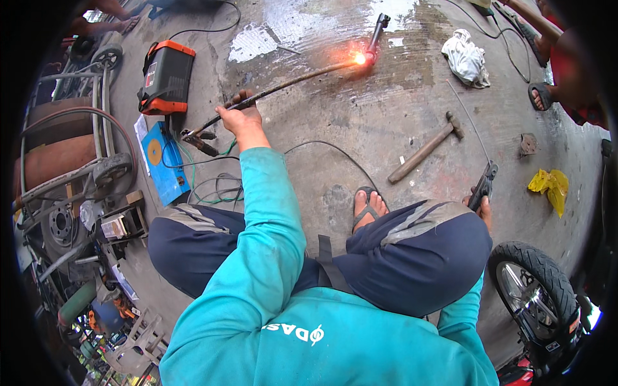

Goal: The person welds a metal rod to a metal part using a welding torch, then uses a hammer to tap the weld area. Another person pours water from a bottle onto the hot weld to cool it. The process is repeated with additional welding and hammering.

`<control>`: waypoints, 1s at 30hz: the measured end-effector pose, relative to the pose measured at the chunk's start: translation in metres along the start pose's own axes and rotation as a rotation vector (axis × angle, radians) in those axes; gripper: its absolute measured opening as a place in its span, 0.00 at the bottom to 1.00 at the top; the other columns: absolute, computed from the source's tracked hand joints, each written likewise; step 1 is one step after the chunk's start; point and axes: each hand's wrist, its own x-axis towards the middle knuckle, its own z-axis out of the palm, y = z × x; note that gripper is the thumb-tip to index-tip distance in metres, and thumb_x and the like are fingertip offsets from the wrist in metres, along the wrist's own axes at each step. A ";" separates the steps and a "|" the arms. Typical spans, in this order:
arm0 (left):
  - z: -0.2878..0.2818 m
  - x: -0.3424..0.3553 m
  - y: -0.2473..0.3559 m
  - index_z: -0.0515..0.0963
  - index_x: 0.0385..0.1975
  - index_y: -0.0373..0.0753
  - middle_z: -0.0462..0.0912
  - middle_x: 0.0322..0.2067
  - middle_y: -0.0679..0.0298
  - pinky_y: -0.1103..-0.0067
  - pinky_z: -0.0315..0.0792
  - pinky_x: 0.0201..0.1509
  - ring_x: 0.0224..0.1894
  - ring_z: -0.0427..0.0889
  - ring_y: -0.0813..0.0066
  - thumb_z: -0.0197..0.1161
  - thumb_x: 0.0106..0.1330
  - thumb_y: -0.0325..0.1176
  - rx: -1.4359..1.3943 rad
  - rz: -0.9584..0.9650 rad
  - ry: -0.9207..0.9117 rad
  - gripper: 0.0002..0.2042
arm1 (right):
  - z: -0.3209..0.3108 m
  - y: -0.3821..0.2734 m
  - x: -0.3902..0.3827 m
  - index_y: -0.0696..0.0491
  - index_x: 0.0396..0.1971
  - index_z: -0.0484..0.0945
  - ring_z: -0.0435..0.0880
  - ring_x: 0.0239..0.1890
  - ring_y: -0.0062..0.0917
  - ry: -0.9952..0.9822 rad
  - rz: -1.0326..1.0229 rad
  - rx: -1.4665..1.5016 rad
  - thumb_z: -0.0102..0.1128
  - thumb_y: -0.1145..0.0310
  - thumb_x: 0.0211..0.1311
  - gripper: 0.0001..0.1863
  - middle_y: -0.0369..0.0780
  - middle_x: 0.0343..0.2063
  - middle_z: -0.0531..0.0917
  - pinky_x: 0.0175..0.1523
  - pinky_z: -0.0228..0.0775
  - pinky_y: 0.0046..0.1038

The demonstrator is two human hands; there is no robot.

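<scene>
My left hand (241,121), reaching forward, is wrapped round a long, slightly bent metal rod (296,80). Its far end glows orange-white (359,58), where it meets a short dark metal piece (374,40) with a knobbed end. A ground clamp (201,140) is at the rod's near end, just beyond my left hand. Beside my right knee, my right hand (485,211) grips a black electrode holder (484,185). A thin welding electrode (468,114) sticks out of it, pointing forward and away from the glow. My knee partly hides the right fingers.
A hammer (421,152) lies ahead of my right foot. An orange-and-black welding machine (168,77), blue box (165,162) and cables are at left. White cloth (465,58), yellow plastic (550,188) and a motorcycle wheel (533,293) are right. Another person's foot (539,96) is far right.
</scene>
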 end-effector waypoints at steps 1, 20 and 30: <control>0.003 -0.004 0.001 0.64 0.40 0.46 0.70 0.25 0.61 0.50 0.73 0.49 0.32 0.75 0.59 0.38 0.80 0.61 -0.053 -0.045 0.012 0.23 | -0.001 -0.001 0.001 0.55 0.60 0.70 0.82 0.31 0.23 0.015 0.003 -0.028 0.55 0.48 0.75 0.27 0.38 0.32 0.79 0.33 0.76 0.21; 0.081 -0.056 -0.073 0.60 0.13 0.47 0.59 0.11 0.66 0.60 0.68 0.42 0.19 0.63 0.65 0.42 0.76 0.66 -0.284 -0.235 -0.258 0.33 | -0.175 0.102 -0.015 0.52 0.50 0.74 0.83 0.36 0.34 0.509 0.155 0.249 0.64 0.56 0.66 0.21 0.42 0.37 0.81 0.44 0.80 0.36; 0.046 -0.011 -0.105 0.69 0.41 0.45 0.79 0.30 0.57 0.52 0.77 0.48 0.35 0.82 0.55 0.49 0.78 0.54 0.033 -0.354 0.003 0.17 | -0.181 0.128 -0.021 0.58 0.65 0.68 0.80 0.54 0.38 0.454 0.189 0.271 0.64 0.42 0.67 0.39 0.46 0.54 0.78 0.60 0.74 0.42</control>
